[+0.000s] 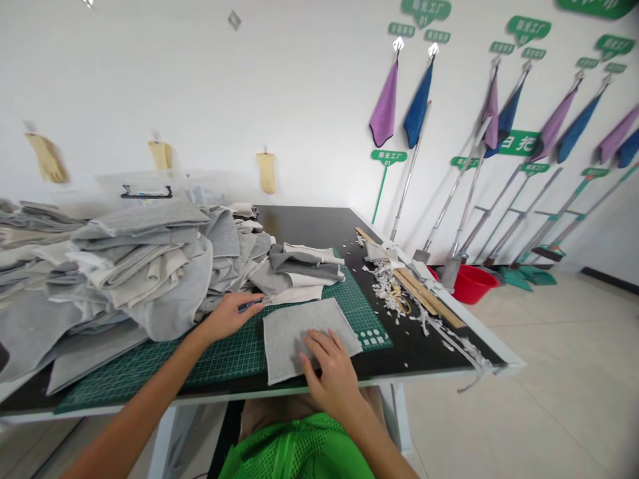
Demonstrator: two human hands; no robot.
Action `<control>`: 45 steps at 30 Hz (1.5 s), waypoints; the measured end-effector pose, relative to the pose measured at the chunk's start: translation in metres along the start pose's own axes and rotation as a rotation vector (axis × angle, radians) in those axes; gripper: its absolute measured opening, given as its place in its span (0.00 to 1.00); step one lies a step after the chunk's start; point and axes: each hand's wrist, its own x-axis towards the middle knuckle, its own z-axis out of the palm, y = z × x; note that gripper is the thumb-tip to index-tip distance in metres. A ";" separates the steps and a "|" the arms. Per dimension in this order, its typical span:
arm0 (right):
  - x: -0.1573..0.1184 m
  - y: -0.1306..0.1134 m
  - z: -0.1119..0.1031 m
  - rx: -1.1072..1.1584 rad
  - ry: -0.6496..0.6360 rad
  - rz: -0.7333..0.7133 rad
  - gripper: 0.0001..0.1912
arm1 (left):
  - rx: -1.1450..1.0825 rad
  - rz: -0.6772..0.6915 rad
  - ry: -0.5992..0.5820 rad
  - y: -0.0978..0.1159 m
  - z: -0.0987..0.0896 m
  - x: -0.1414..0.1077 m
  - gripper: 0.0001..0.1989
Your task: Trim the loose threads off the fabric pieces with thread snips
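Observation:
A grey rectangular cloth piece (289, 339) lies flat on the green cutting mat (224, 356) near the table's front edge. My right hand (332, 372) rests on it with the fingers spread, holding nothing. Left of the cloth, my left hand (233, 316) is closed around a small dark tool (248, 305), mostly hidden by the fingers. Just beyond, folded grey and white cloths (307, 266) lie partly on the mat.
A large heap of grey cloths (144, 259) covers the table's left side. White scraps (387, 286) and wooden strips (429, 299) lie at the right. A red basin (474, 283), mops and dustpans stand on the floor beyond the table.

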 end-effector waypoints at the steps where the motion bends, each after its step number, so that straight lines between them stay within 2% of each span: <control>1: -0.003 -0.001 0.001 0.019 0.038 -0.003 0.16 | -0.004 0.017 -0.015 0.005 0.002 0.001 0.18; 6: -0.012 -0.005 0.003 0.072 0.092 -0.022 0.16 | -0.032 0.125 -0.100 0.033 0.024 0.017 0.19; 9: -0.009 -0.002 -0.007 0.118 0.225 -0.052 0.15 | -0.028 0.192 -0.157 0.042 0.036 0.028 0.17; 12: -0.008 0.012 -0.034 0.111 0.345 -0.022 0.13 | -0.019 0.232 -0.195 0.042 0.044 0.032 0.14; 15: -0.015 0.041 -0.073 0.065 0.357 0.071 0.10 | -0.021 0.237 -0.178 0.036 0.049 0.029 0.15; 19: -0.040 0.085 -0.122 0.008 0.291 0.212 0.07 | -0.033 0.209 -0.085 0.027 0.051 0.025 0.21; 22: -0.060 0.105 -0.144 0.013 0.193 0.256 0.09 | -0.031 0.198 -0.048 0.024 0.052 0.021 0.22; 26: -0.075 0.115 -0.148 0.045 0.052 0.264 0.11 | -0.014 0.208 -0.044 0.025 0.054 0.019 0.20; 32: -0.076 0.129 -0.146 0.085 -0.023 0.315 0.11 | 0.002 0.212 -0.025 0.026 0.055 0.019 0.22; 38: -0.077 0.146 -0.149 0.105 -0.008 0.352 0.13 | 0.007 0.219 -0.044 0.025 0.055 0.019 0.23; 42: -0.073 0.148 -0.148 0.092 -0.001 0.366 0.13 | 0.023 0.227 -0.065 0.024 0.055 0.018 0.22; 45: -0.072 0.147 -0.153 0.108 -0.041 0.362 0.12 | 0.041 0.230 -0.072 0.022 0.055 0.019 0.21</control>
